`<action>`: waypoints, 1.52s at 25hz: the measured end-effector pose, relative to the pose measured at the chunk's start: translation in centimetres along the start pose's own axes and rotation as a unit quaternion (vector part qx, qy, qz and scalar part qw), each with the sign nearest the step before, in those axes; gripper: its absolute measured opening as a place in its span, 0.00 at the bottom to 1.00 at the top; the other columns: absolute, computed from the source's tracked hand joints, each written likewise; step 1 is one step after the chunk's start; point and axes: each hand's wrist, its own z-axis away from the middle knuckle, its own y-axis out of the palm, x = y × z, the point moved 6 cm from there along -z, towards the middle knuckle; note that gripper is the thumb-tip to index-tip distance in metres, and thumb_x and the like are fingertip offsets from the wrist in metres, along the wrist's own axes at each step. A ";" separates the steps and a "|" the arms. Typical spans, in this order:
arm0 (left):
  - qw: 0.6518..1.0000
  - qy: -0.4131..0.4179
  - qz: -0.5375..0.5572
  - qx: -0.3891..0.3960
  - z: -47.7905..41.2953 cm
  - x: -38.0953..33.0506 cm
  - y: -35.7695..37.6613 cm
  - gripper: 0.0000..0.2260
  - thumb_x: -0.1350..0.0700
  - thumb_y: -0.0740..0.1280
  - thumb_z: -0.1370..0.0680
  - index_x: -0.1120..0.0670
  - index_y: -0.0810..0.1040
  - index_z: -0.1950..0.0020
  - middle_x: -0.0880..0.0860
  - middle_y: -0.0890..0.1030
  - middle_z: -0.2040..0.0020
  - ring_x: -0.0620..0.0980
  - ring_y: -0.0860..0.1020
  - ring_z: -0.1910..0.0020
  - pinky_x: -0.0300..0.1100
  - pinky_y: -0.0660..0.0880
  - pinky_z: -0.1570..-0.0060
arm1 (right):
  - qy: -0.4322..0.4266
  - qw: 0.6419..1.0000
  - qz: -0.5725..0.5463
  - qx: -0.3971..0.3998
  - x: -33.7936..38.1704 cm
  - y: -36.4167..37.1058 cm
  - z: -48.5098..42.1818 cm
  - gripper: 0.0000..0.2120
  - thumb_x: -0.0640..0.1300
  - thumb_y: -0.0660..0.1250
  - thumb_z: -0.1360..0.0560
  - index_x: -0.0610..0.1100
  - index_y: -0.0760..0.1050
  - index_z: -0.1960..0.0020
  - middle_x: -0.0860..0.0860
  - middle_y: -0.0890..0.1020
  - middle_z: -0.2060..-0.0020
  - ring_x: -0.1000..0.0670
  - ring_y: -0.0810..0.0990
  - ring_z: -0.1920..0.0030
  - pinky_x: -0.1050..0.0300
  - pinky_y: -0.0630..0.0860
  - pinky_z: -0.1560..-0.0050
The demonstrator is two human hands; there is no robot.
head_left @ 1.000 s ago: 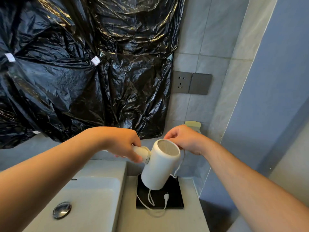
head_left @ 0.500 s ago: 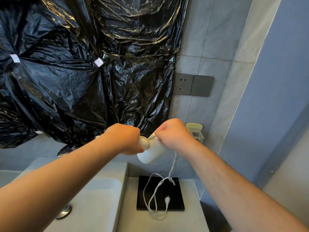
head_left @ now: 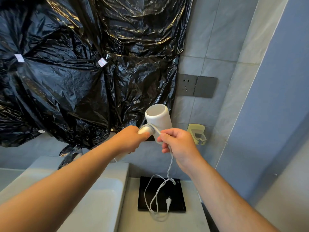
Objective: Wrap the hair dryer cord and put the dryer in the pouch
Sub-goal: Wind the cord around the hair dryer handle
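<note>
Left hand (head_left: 129, 139): grip closed around the dryer's handle, thumb pressed on the hinge end; the lower end of the handle pokes out below the fist.
Right hand (head_left: 178, 144): grip pinched on the cord close to the dryer body, fingers curled, thumb on top.
Dryer (head_left: 158, 119): white, held in the air between both hands in front of the wall, barrel upright with its open end facing up; above the tabletop, not touching it.
Cord (head_left: 156, 195): white, drops from the right hand, hangs slack, then lies in loose loops on the black tray and spills over its front edge onto the tabletop.
Plug (head_left: 168, 201): lies on the tray, near its front edge.
Tray (head_left: 178, 198): black, square, flat on the tabletop just right of the sink.
Tabletop (head_left: 192, 221): pale, narrow strip between sink and blue wall.
Sink (head_left: 93, 201): white basin, lower left, partly covered by the left forearm.
Plastic sheet (head_left: 66, 72): black, crinkled, covers the wall above the sink, taped at two spots.
Socket (head_left: 187, 84): dark grey, on the tiled wall beside a blank plate, right of the sheet.
Holder (head_left: 198, 136): pale green wall bracket, just right of the right hand.
Pouch: cannot tell where; none can be made out.
</note>
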 end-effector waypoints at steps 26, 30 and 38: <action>0.927 -0.121 0.270 0.231 2.9 0.3 3.7 0.26 0.32 0.60 0.25 0.57 0.73 0.59 0.54 0.74 0.68 0.51 0.71 0.72 0.42 0.69 0.69 | 0.136 0.986 0.051 0.076 -5.6 -0.1 1.6 0.17 0.55 0.71 0.28 0.41 0.78 0.65 0.52 0.72 0.78 0.55 0.66 0.78 0.62 0.62 0.75; 0.921 -0.109 0.253 0.274 3.1 0.7 3.7 0.26 0.32 0.63 0.27 0.56 0.73 0.60 0.54 0.75 0.68 0.50 0.72 0.71 0.41 0.70 0.69 | 0.109 0.985 0.077 0.110 -5.6 -0.6 1.3 0.14 0.50 0.72 0.27 0.41 0.75 0.63 0.55 0.75 0.79 0.54 0.69 0.74 0.62 0.65 0.72; 0.936 0.035 -0.005 0.351 3.5 -0.3 2.9 0.26 0.36 0.65 0.28 0.60 0.76 0.54 0.57 0.77 0.66 0.53 0.74 0.71 0.43 0.73 0.68 | 0.180 0.930 0.043 0.317 -3.2 -1.2 0.8 0.18 0.38 0.59 0.20 0.50 0.82 0.63 0.55 0.81 0.72 0.57 0.79 0.72 0.63 0.75 0.69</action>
